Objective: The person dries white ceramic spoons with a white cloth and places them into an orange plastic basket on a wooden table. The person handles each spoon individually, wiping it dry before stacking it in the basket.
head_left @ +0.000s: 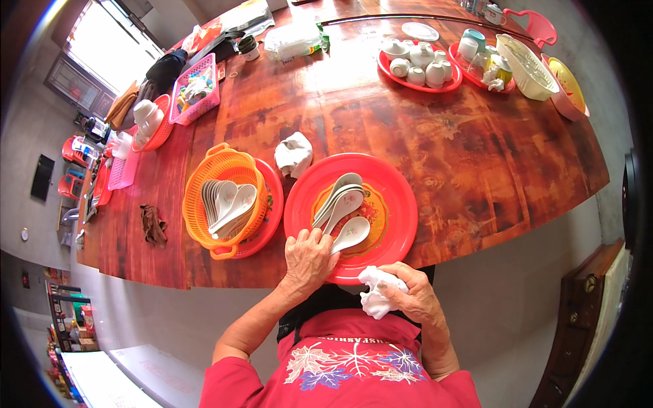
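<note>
A round red plastic tray point(401, 204) lies near the table's front edge, with several white ceramic soup spoons on it. At its lower left rim, my left hand point(307, 262) has its fingers closed at the handle end of the nearest flower-patterned soup spoon point(352, 233). The other soup spoons point(343, 202) lie partly stacked behind it, handles toward my hand. My right hand point(413, 294) grips a crumpled white cloth point(378, 291) just off the tray's front rim. Left of the tray, an orange basket point(197, 204) holds more stacked soup spoons point(238, 204).
The basket sits on another red tray point(273, 197). A crumpled white cloth point(294, 154) lies behind the trays, a brown rag point(153, 224) at left. Farther off stand a red tray of white teapots and cups point(427, 87), a cream basket point(527, 68) and a pink basket point(204, 102).
</note>
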`<state>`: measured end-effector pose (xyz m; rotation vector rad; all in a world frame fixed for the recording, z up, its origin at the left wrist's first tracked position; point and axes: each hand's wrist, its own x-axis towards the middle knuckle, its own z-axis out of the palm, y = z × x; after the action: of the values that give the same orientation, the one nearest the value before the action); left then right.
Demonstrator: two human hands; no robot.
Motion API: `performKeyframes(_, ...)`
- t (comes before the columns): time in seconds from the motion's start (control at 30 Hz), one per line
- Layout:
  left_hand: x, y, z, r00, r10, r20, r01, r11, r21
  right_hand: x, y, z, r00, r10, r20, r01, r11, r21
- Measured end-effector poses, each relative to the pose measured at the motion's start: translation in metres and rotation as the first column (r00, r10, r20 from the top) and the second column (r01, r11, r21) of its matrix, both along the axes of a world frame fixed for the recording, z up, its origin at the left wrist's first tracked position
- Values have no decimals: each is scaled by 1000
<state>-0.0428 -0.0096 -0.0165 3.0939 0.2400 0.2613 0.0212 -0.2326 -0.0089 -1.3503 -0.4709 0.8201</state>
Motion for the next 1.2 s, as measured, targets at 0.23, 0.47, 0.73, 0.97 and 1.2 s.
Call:
performKeyframes(0.23,-1,-9,1,995,98,16,-94,981,-171,23,-4,12,947,-87,311,100,995,-28)
performKeyframes(0.47,15,13,-4,963,219,158,-209,975,-77,23,-9,10,930,-185,318,206,978,-34)
performKeyframes(0.73,29,20,-3,977,213,5,-212,972,-105,16,-10,5,953,-183,240,188,982,4)
performKeyframes(0.97,35,22,8,971,239,3,-235,956,-178,17,-12,2,953,-198,229,204,979,-1)
performKeyframes(1.2,14,17,26,948,67,310,-54,997,-50,16,-16,-2,958,-216,191,220,976,2)
